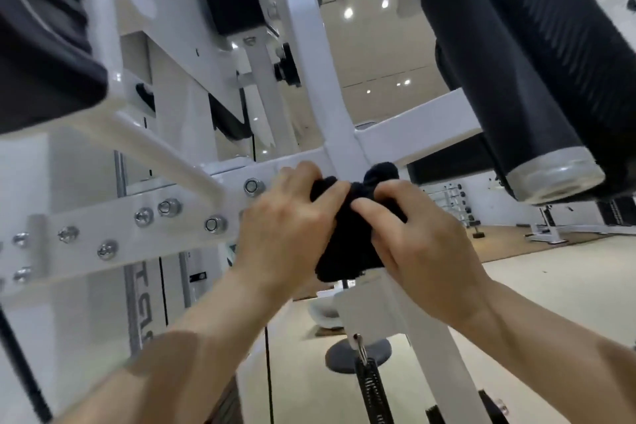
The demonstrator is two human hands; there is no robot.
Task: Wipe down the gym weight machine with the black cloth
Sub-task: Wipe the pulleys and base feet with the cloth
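Left hand (292,220), right hand (426,237): seemingly clenched

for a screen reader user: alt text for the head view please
A left hand and right hand grip a bunched black cloth against the white machine frame. Bolts stud it at left; black padded rollers sit upper right.

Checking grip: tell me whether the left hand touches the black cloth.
Touching. Head view: the left hand grips the bunched black cloth, fingers curled over it.

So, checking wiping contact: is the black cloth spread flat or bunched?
Bunched: the black cloth is a wad gripped by the left hand and right hand against the frame.
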